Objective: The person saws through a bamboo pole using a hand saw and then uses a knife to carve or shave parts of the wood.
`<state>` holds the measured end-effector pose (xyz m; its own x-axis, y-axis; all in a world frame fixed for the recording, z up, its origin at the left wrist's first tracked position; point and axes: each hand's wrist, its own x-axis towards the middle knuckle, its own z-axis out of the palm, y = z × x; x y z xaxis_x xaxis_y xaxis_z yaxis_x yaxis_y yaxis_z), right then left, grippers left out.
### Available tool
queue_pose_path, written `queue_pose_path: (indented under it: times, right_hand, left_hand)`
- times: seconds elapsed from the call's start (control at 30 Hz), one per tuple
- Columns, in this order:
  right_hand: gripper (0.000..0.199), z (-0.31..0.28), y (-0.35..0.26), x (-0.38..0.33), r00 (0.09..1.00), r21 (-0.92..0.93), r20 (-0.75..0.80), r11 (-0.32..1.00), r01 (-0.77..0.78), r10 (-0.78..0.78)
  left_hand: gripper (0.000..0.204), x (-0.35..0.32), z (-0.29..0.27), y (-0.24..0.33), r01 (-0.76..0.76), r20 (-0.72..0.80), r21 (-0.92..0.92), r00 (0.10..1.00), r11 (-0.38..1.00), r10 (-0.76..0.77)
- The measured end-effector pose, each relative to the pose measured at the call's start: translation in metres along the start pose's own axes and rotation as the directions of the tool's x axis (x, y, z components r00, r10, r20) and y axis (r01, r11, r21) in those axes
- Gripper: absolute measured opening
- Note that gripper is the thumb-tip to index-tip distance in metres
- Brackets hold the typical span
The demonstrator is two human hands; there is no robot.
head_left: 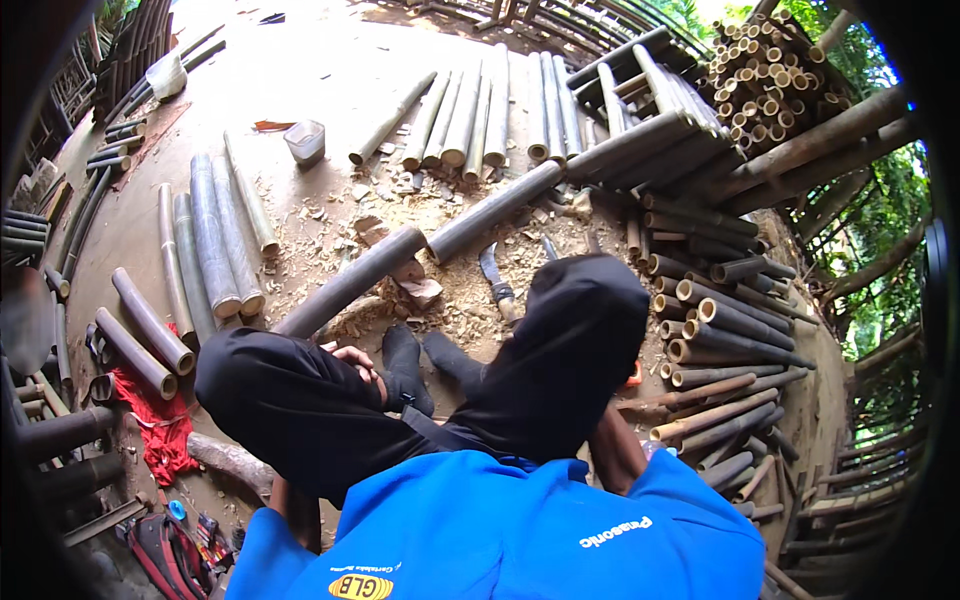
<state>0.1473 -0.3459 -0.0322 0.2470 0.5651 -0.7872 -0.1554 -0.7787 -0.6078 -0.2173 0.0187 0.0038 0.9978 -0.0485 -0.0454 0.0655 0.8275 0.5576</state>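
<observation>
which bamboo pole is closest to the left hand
The dark pole slanting up beside the left knee; the others all lie farther from the left hand.

Earthen flr (300, 212), chip-littered, sunlit near-white well L of the stacked bamboo pile (772, 90), w/ pole railing (590, 20) nearer its L & green foliage (874, 75) to its R.

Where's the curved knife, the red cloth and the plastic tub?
Curved knife (490, 268): head view, on its blade.
Red cloth (167, 447): head view, on its middle.
Plastic tub (307, 149): head view, on its side.
</observation>
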Motion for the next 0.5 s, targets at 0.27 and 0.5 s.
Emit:
queue_pose_path:
  times: [0.27,0.5]
  right_hand:
    - [0.045,-0.002,-0.017,-0.001,0.962,-0.061,0.241,0.991,-0.119,0.13]
    - [0.045,-0.064,-0.088,0.07,0.953,-0.024,0.296,0.998,-0.066,0.07]
  left_hand:
    - [0.076,-0.014,-0.042,0.004,-0.017,0.13,-0.028,0.991,0.999,0.021]
    - [0.071,0.002,-0.001,0.092,0.538,-0.597,0.798,0.769,0.273,0.229]
